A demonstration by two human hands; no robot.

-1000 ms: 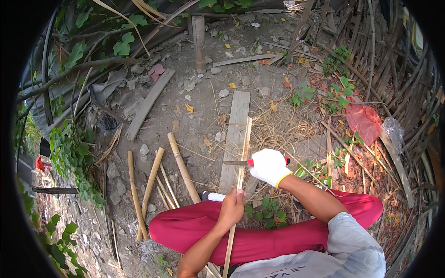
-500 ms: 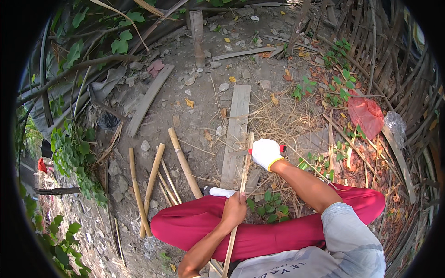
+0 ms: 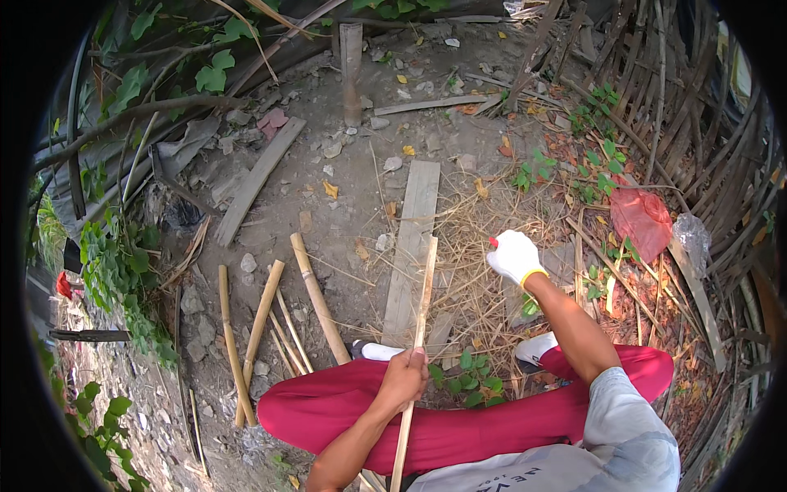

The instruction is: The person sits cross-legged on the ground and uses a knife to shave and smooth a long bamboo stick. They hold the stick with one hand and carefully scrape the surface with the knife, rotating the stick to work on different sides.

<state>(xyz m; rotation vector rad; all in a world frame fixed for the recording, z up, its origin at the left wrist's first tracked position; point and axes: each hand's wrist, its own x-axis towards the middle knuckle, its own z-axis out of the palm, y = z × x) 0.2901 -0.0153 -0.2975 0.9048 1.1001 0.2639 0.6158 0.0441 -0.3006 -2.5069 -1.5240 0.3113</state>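
Note:
A long, pale split bamboo strip (image 3: pixel 424 305) slants from my lap up toward the wooden plank. My bare left hand (image 3: pixel 405 377) is wrapped round it at about the middle, above my red trousers. To the right of the strip's upper end, and apart from it, my right hand (image 3: pixel 515 257) in a white glove is closed on a red-handled knife (image 3: pixel 493 242). Only a bit of red shows past the glove; I cannot make out the blade now. Beneath the strip's upper part lies the grey wooden plank (image 3: pixel 412 221) on the ground.
Several bamboo poles (image 3: pixel 318 295) lie to my left. Dry shavings (image 3: pixel 475 213) cover the ground beyond my right hand. A red plastic bag (image 3: pixel 639 220) lies at the right, near a woven stick fence (image 3: pixel 697 107). A wooden post (image 3: pixel 351 74) stands at the back.
My right hand with the knife has moved right, away from the strip, and the blade has dropped out of sight. My left hand still holds the strip.

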